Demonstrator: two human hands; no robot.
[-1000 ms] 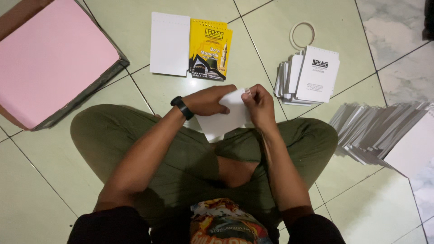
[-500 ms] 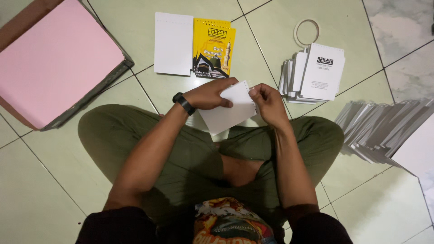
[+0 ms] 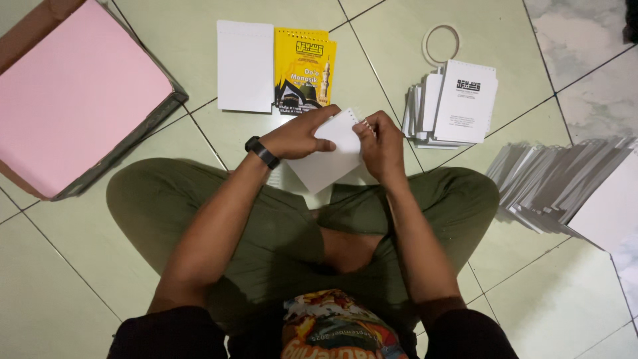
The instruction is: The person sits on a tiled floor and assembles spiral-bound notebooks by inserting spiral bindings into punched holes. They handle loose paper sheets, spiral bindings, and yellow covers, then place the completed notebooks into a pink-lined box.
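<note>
I sit cross-legged on a tiled floor. Both hands hold a small stack of white punched pages above my knees. My left hand, with a black watch on its wrist, grips the stack's upper left side. My right hand pinches its punched top right edge, where a row of small holes shows. The stack is tilted, with its lower corner pointing toward my lap.
A yellow booklet cover and a white sheet lie ahead on the floor. A pile of white punched booklets and a white ring lie to the right. Fanned grey-white sheets lie far right. A pink paper stack in a box sits left.
The white stack has been lifted slightly and turned, so its punched edge now faces up under my right fingers. Both hands have kept hold of it.
</note>
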